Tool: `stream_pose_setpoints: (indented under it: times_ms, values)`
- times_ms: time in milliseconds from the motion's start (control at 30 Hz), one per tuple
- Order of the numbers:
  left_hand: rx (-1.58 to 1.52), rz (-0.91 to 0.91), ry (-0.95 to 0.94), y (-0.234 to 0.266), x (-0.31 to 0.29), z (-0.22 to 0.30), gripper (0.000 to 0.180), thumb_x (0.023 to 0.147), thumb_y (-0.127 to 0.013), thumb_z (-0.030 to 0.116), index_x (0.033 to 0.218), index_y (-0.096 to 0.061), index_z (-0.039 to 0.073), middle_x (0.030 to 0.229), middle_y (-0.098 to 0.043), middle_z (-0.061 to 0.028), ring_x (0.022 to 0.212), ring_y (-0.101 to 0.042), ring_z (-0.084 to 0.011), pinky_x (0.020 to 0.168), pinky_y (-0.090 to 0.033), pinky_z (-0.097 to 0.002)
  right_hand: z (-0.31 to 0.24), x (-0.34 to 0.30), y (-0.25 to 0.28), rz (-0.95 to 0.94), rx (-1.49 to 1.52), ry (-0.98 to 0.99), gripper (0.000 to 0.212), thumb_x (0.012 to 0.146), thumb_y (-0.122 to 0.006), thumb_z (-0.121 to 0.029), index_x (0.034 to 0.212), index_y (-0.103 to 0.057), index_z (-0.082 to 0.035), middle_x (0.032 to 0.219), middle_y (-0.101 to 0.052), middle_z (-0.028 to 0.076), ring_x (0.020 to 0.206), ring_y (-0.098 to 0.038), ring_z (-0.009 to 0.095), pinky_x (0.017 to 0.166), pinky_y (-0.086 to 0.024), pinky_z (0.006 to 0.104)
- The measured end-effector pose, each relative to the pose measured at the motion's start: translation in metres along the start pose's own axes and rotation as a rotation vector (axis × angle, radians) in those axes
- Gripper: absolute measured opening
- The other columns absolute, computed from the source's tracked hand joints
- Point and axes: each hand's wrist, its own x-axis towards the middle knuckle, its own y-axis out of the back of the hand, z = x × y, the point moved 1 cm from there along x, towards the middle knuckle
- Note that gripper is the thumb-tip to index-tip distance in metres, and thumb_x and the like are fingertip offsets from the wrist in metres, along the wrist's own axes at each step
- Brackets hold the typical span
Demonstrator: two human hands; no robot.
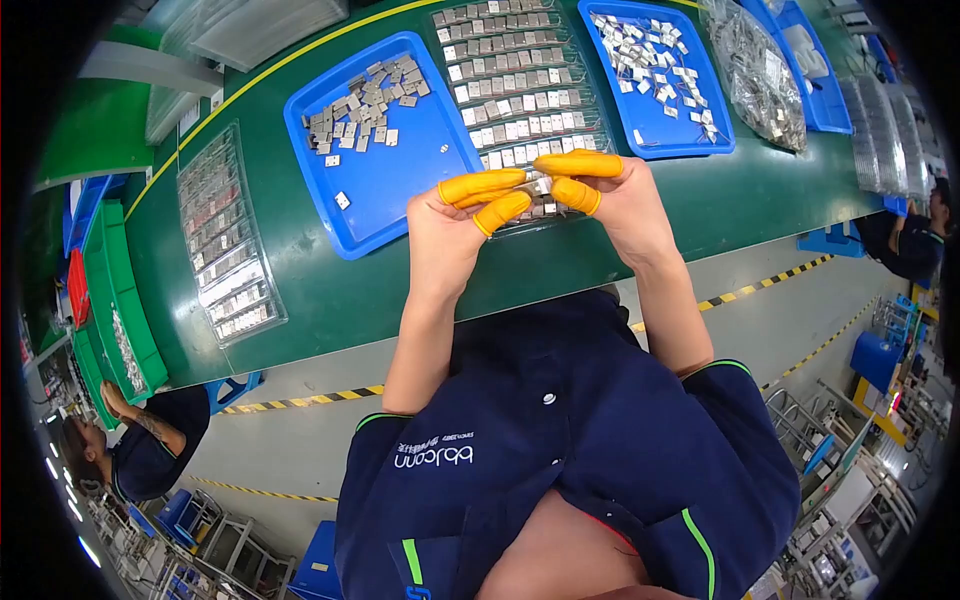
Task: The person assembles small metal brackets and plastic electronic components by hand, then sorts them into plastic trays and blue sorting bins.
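My left hand [448, 232] and my right hand [632, 212] meet over the front end of a clear plastic tray [590, 100] filled with rows of small silver and white parts. Yellow finger cots cover the fingers in use on both. Between the fingertips, pinched from either side, is a small silver-white block-shaped part [540, 184], mostly hidden by the fingers. To the left lies a blue tray [400, 200] of loose grey metal pieces. Another blue tray [660, 135], at the right, holds small white pieces with thin leads.
A second clear tray [272, 300] of parts lies farther left on the green table [310, 310]. Green bins [140, 330] stand at the left end, with a co-worker [150, 440] beside them. Bagged parts [765, 85] lie at the right; another person [910, 240] is beyond.
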Motion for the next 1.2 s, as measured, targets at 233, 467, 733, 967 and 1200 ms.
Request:
stream_pose_setpoints:
  times_ms: [233,467,733,967,1200]
  values:
    - [-0.086,-0.182,0.085,0.012,0.000,-0.002,0.019,0.077,-0.064,-0.002,0.095,-0.063,-0.008,0.080,-0.066,-0.0131,0.071,-0.064,-0.0166,0.066,-0.052,-0.0248,0.011,-0.001,0.004,-0.134,0.085,-0.107,0.021,0.075,-0.068,-0.002,0.094,-0.064,0.004,0.090,-0.063,0.007,0.083,-0.060,0.012,0.077,-0.048,0.0231]
    - [0.041,-0.124,0.055,-0.006,-0.009,0.000,0.019,0.078,-0.063,-0.003,0.095,-0.063,-0.008,0.080,-0.066,-0.0128,0.069,-0.063,-0.0157,0.065,-0.052,-0.0240,0.004,-0.010,0.007,-0.038,-0.193,0.004,0.015,0.073,-0.069,-0.001,0.087,-0.067,0.001,0.083,-0.065,0.005,0.077,-0.059,0.010,0.072,-0.047,0.0223]
    - [0.171,-0.159,0.006,-0.017,-0.012,0.003,0.021,0.078,-0.064,-0.001,0.098,-0.064,-0.005,0.084,-0.066,-0.0112,0.073,-0.063,-0.0153,0.070,-0.051,-0.0240,-0.004,-0.020,0.018,-0.083,-0.231,0.119,0.010,0.072,-0.069,-0.002,0.081,-0.066,0.001,0.081,-0.063,0.004,0.079,-0.057,0.012,0.075,-0.045,0.0240]
    - [1.321,0.572,-0.396,0.056,-0.007,0.034,0.024,0.072,-0.070,0.012,0.096,-0.068,0.008,0.098,-0.064,-0.0120,0.091,-0.058,-0.0238,0.082,-0.045,-0.0330,-0.002,-0.025,0.043,0.306,-0.961,0.597,0.012,0.065,-0.073,-0.007,0.075,-0.067,-0.004,0.082,-0.063,0.004,0.078,-0.057,0.017,0.078,-0.041,0.0305]
    - [1.543,0.766,-0.286,0.098,-0.026,0.047,0.020,0.071,-0.071,0.015,0.090,-0.070,0.010,0.088,-0.064,-0.0113,0.089,-0.055,-0.0275,0.079,-0.045,-0.0360,0.023,-0.028,0.042,0.351,-1.368,0.800,0.015,0.060,-0.074,-0.011,0.073,-0.068,-0.009,0.079,-0.061,0.001,0.083,-0.055,0.019,0.086,-0.035,0.0379]
